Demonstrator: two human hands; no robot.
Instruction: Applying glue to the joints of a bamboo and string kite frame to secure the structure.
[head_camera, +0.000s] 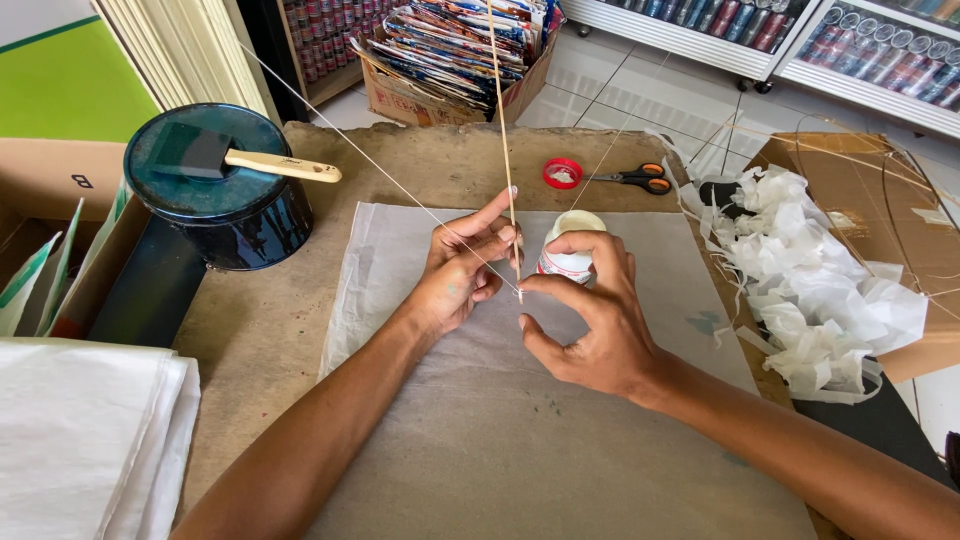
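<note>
Folded white cloth sits closest at the lower left, and next over on the worn counter there's a dark round tin with a foam brush on top, so glue stuff looks ready but the big thin paper sheet is bare. Left hand fingers pinch a thin bamboo stick upright with taut white thread crossing it, right hand fingers pinch the stick's lower tip, looks like tying is mid-way. Crumpled white tissue scraps pile up on the right
</note>
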